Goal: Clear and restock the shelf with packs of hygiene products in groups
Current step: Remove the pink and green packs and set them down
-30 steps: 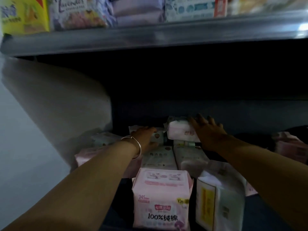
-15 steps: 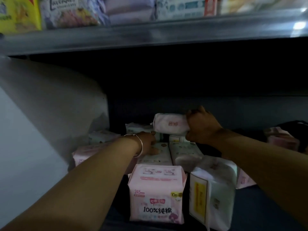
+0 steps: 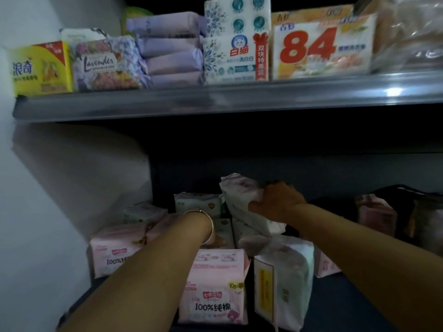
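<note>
Nearest us, a pink, soft plastic pack printed "100%" (image 3: 213,288) stands upright at the front of the dark lower shelf (image 3: 354,307), just beside a white, pillowy plastic pack with a yellow label (image 3: 282,291). Our left hand (image 3: 215,239), a thin metal bangle (image 3: 208,224) at its wrist, reaches over the pink pack onto flat packs behind; our forearm hides its fingers, so we cannot tell how they lie. A second pink pack (image 3: 112,252) stands to the left, against the pale side wall (image 3: 43,212). Farther back, our right hand (image 3: 275,202) curls its fingers and thumb round a white and pink crinkled pack (image 3: 242,200), lifted clear of the rows, its long axis tilted from upper left down to lower right, its sealed end pointing up-left. Beyond, a grey metal upper shelf (image 3: 215,101) carries a yellow box (image 3: 40,68), a lavender-printed pack (image 3: 105,65), stacked lilac wrapped bars (image 3: 172,49) and a box marked "84" (image 3: 321,49).
</note>
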